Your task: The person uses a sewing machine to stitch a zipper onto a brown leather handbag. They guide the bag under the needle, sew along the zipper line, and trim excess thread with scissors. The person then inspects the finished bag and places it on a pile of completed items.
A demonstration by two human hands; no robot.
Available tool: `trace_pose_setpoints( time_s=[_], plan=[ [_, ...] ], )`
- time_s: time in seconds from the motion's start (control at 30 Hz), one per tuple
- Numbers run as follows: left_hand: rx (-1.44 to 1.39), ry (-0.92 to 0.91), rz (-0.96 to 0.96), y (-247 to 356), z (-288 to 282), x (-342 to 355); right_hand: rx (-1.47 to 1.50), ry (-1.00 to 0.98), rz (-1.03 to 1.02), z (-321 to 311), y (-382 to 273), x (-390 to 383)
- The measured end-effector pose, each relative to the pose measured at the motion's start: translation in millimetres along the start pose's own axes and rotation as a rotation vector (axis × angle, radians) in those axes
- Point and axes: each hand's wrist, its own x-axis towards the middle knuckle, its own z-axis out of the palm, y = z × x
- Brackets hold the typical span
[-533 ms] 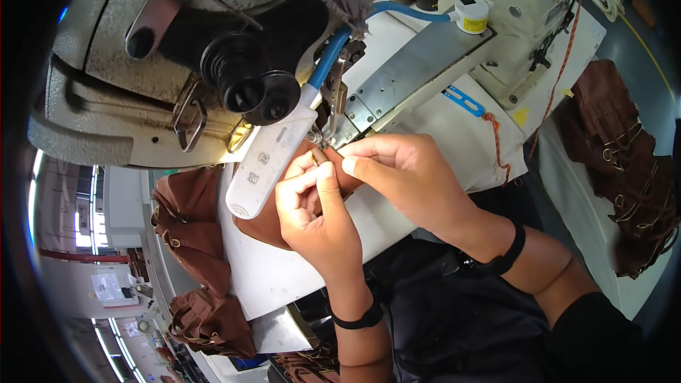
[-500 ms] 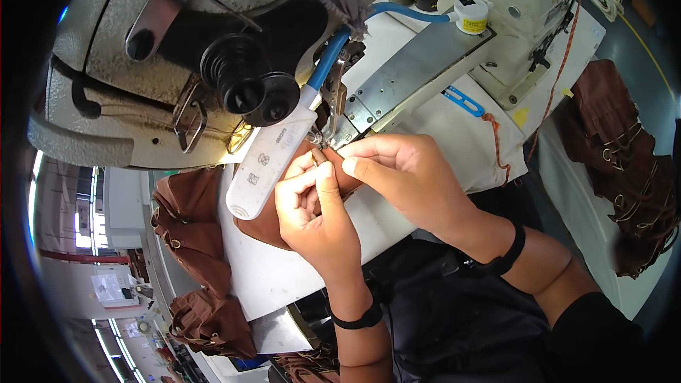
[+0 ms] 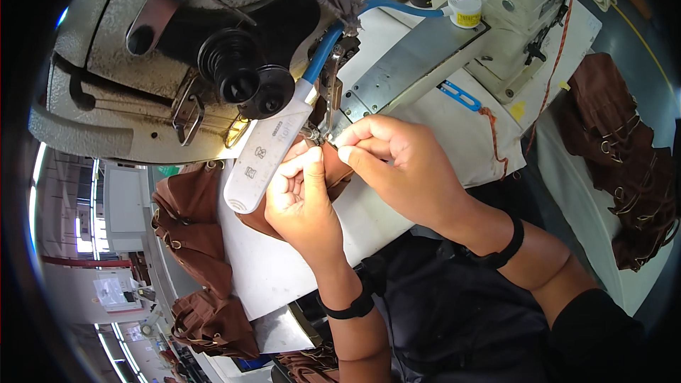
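Observation:
My left hand (image 3: pixel 301 198) is closed in a pinch at the brown leather-like piece (image 3: pixel 262 225), beside a white guard with a rounded end (image 3: pixel 245 184). Its fingertips are just below the presser foot (image 3: pixel 315 135) of the sewing machine. My right hand (image 3: pixel 404 170) is closed, thumb and forefinger pinched at the foot, right of the left hand, over the upper edge of the brown piece; what lies between those fingertips is too small to make out. The machine head (image 3: pixel 128 78) hangs over the upper left, and a metal plate (image 3: pixel 397 57) extends behind the right hand.
Brown bags with brass fittings are piled at left (image 3: pixel 191 234), lower left (image 3: pixel 209 323) and right (image 3: pixel 617 170). A blue slotted tool (image 3: pixel 457 96) with orange cord lies on the white surface. A white cylinder (image 3: pixel 464 9) with a blue hose stands at the back.
Both hands have moved up and left, my left hand a little further. The small tan bit seen between the left fingers is hidden now. The whole view has shifted slightly.

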Motion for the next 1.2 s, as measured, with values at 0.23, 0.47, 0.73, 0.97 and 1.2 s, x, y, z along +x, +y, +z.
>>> trace_pose_setpoints(
  time_s=[0.23, 0.47, 0.73, 0.97, 1.2],
  plan=[
    [0.003, -0.011, 0.085, -0.4, 1.0, -0.9, -0.279, 0.120, -0.385, -4.4, 37.1, -17.1],
    [0.274, 0.040, 0.230, -5.0, -0.3, -6.1, -0.246, -0.107, -0.388, -14.9, 78.7, 8.7],
    [0.373, 0.101, 0.381, -11.7, -1.8, -18.1, -0.058, -0.161, -0.319, -12.6, 62.9, 4.9],
    [0.315, 0.083, 0.240, 1.5, -2.5, -16.8, 0.224, -0.245, -0.067, -13.6, 39.1, 3.4],
    [0.303, 0.029, 0.078, 16.7, -0.5, -11.8, 0.178, -0.193, -0.021, -11.6, 30.4, -0.3]
  ],
)
